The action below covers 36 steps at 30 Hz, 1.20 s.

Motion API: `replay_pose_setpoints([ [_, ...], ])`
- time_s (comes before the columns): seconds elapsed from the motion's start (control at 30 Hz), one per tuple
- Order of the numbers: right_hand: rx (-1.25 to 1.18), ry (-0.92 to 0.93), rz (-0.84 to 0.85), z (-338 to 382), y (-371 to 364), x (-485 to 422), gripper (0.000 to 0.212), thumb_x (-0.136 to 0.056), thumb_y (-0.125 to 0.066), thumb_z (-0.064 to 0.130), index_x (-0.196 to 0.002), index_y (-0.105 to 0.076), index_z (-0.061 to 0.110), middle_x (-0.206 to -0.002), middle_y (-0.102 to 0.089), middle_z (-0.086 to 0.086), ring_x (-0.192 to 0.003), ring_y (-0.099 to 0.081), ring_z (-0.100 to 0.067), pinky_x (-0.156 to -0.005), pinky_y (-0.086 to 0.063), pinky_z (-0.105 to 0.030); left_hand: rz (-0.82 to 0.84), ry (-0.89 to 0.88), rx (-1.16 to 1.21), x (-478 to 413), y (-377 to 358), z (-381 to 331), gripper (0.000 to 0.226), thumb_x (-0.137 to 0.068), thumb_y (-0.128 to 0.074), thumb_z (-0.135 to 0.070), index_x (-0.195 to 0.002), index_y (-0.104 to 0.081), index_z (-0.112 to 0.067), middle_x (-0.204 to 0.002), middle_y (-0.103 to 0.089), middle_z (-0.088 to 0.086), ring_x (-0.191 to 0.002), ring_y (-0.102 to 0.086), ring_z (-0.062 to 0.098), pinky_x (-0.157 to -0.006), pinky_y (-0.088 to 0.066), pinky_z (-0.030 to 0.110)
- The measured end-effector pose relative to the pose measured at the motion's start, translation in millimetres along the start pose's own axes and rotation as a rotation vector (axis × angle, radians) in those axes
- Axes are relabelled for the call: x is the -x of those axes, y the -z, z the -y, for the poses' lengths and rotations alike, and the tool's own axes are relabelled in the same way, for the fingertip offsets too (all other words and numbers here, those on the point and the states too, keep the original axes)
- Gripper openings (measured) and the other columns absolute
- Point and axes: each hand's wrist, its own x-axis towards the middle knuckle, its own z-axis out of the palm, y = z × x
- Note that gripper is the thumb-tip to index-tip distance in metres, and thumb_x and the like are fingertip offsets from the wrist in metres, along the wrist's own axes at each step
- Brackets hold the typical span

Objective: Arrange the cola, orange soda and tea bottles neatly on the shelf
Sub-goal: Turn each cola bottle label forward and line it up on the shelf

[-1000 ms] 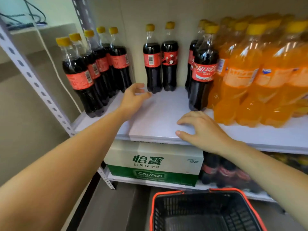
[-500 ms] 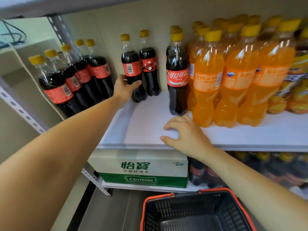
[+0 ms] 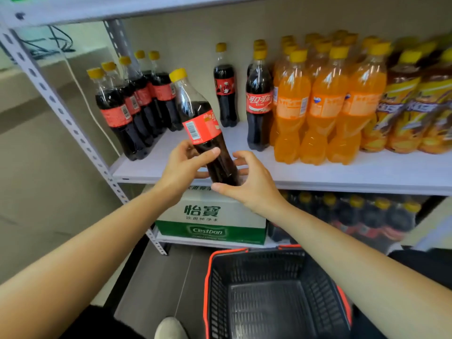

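- Holding a cola bottle (image 3: 203, 128) out in front of the shelf (image 3: 342, 174), at its front edge. It's off the board and tilted, with the yellow cap leaning up and to the left.
- Looks-wise it's clear plastic with dark cola up to about the shoulder, and a red label with a white barcode patch facing the camera.
- The left hand (image 3: 182, 167) is wrapped round the bottle's lower body just under the label, thumb across the front.
- The right hand (image 3: 254, 184) is cupped round the base, thumb at the bottom edge and fingers behind. Honestly can't tell if it's really gripping or only touching.
- On the shelf there's a row of colas (image 3: 117, 113) at the left end and one lone cola (image 3: 225, 89) by the back wall.
- Another cola (image 3: 259, 104) stands just beside the orange soda bottles (image 3: 322, 106), with the tea bottles (image 3: 411, 111) at the far right.
- Lower down, a green-and-white box (image 3: 210, 216) sits on the bottom shelf, and a black basket (image 3: 208, 289) with an orange rim is on the floor.
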Motion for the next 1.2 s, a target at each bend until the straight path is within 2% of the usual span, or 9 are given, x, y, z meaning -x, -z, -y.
replay_pose_setpoints([
  [0.1,-0.076,-0.065,-0.025,1.1,5.1,21.3,0.069,-0.071,-0.092,0.038,-0.125,-0.052,0.024,-0.109,-0.059,0.018,-0.090,-0.059,0.013,-0.072,-0.045,-0.006,-0.002,-0.010,0.022,32.4,-8.6,-1.3,0.051,-0.082,-0.085,-0.021,-0.125,-0.059,-0.010,-0.116,-0.072,0.013,-0.098,-0.076,0.026,-0.072,-0.063,0.041],
  [0.27,-0.221,-0.079,0.021,-9.2,13.0,50.5,0.042,-0.071,-0.093,0.023,-0.102,-0.064,0.021,-0.100,-0.071,0.010,-0.093,-0.067,-0.001,-0.082,-0.050,-0.013,0.072,-0.010,-0.044,63.1,-18.3,4.5,0.054,-0.066,-0.088,-0.038,-0.111,-0.068,-0.013,-0.102,-0.078,0.005,-0.094,-0.076,0.022,-0.072,-0.064,0.040],
  [0.4,-0.448,-0.176,0.035,-23.0,14.0,72.8,0.030,-0.078,-0.088,0.016,-0.101,-0.070,0.024,-0.102,-0.075,0.001,-0.101,-0.069,-0.015,-0.094,-0.052,-0.031,0.161,-0.026,0.040,71.4,-13.1,9.0,0.050,-0.074,-0.071,-0.054,-0.111,-0.069,-0.020,-0.106,-0.076,-0.002,-0.101,-0.072,0.015,-0.082,-0.056,0.028],
  [0.57,-0.720,-0.337,0.161,-31.7,5.0,88.5,0.034,-0.087,-0.075,0.018,-0.120,-0.067,0.013,-0.116,-0.073,-0.018,-0.110,-0.070,-0.035,-0.099,-0.054,-0.052,0.222,-0.026,0.341,78.9,-20.0,26.7,0.025,-0.094,-0.056,-0.032,-0.110,-0.069,-0.019,-0.108,-0.074,0.002,-0.099,-0.070,0.016,-0.082,-0.055,0.026],
  [0.67,-0.777,-0.366,0.165,-33.9,5.1,92.4,0.048,-0.082,-0.072,0.028,-0.125,-0.066,0.007,-0.124,-0.069,-0.022,-0.110,-0.069,-0.029,-0.099,-0.054,-0.047,0.154,0.008,0.347,78.0,-22.0,31.9,0.034,-0.092,-0.060,-0.030,-0.120,-0.064,-0.009,-0.115,-0.069,0.011,-0.104,-0.067,0.024,-0.088,-0.055,0.034],
  [0.77,-0.795,-0.377,0.130,-34.8,5.8,95.4,0.055,-0.078,-0.076,0.029,-0.127,-0.063,0.008,-0.131,-0.063,-0.022,-0.112,-0.068,-0.028,-0.098,-0.057,-0.049,0.061,0.045,0.348,76.6,-24.4,36.5,0.045,-0.084,-0.072,-0.037,-0.120,-0.064,-0.011,-0.110,-0.071,0.006,-0.101,-0.070,0.021,-0.083,-0.057,0.032],
  [0.9,-0.697,-0.345,0.092,-37.3,0.8,101.9,0.058,-0.075,-0.087,0.007,-0.126,-0.060,0.017,-0.128,-0.064,-0.013,-0.116,-0.066,-0.030,-0.096,-0.058,-0.049,-0.050,0.078,0.323,75.2,-24.8,44.0,0.057,-0.072,-0.081,-0.050,-0.118,-0.065,-0.020,-0.114,-0.073,0.002,-0.106,-0.072,0.019,-0.077,-0.058,0.027],
  [1.03,-0.765,-0.368,0.068,-34.0,-3.6,105.3,0.049,-0.082,-0.080,-0.003,-0.123,-0.057,0.010,-0.120,-0.066,-0.015,-0.107,-0.070,-0.031,-0.080,-0.062,-0.043,-0.072,0.102,0.313,76.1,-27.5,50.1,0.068,-0.072,-0.080,-0.056,-0.129,-0.058,-0.025,-0.120,-0.071,0.002,-0.113,-0.070,0.020,-0.086,-0.058,0.040],
  [1.2,-0.970,-0.443,0.128,-30.7,-3.9,104.5,0.043,-0.089,-0.071,0.005,-0.129,-0.057,0.006,-0.122,-0.063,-0.016,-0.098,-0.072,-0.029,-0.073,-0.061,-0.037,-0.044,0.107,0.467,75.2,-23.6,47.7,0.047,-0.081,-0.074,-0.045,-0.124,-0.060,-0.032,-0.108,-0.070,-0.004,-0.102,-0.068,0.017,-0.087,-0.053,0.034],
])
